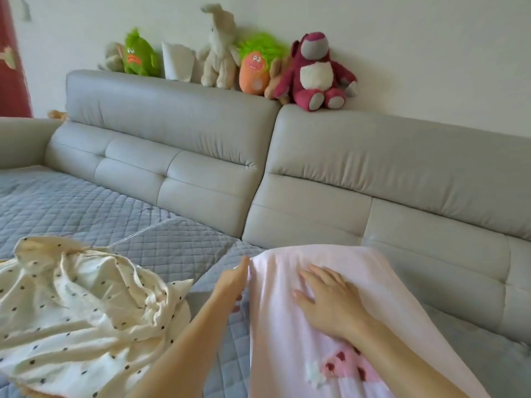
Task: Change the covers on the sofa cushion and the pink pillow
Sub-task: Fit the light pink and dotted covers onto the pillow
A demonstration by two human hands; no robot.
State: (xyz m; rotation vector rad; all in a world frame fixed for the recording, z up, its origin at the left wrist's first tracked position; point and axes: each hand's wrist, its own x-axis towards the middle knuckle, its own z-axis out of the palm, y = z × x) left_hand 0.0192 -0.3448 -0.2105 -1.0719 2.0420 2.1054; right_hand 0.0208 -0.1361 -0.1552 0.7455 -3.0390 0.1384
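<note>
Hands (330,300) on pink pillow (287,326)

Single view only, head-worn wide-angle camera; no second view to overlap. Looks forward and down over sofa (178,179) seat toward backrest and wall. Horizon tilted, backrest line running down toward right. Both forearms enter from bottom edge, left hand (231,284) and right hand (330,304) close to lens, in lower centre. Plush toys (313,71) on backrest top sit far, upper centre. Edges bowed by lens.
</note>
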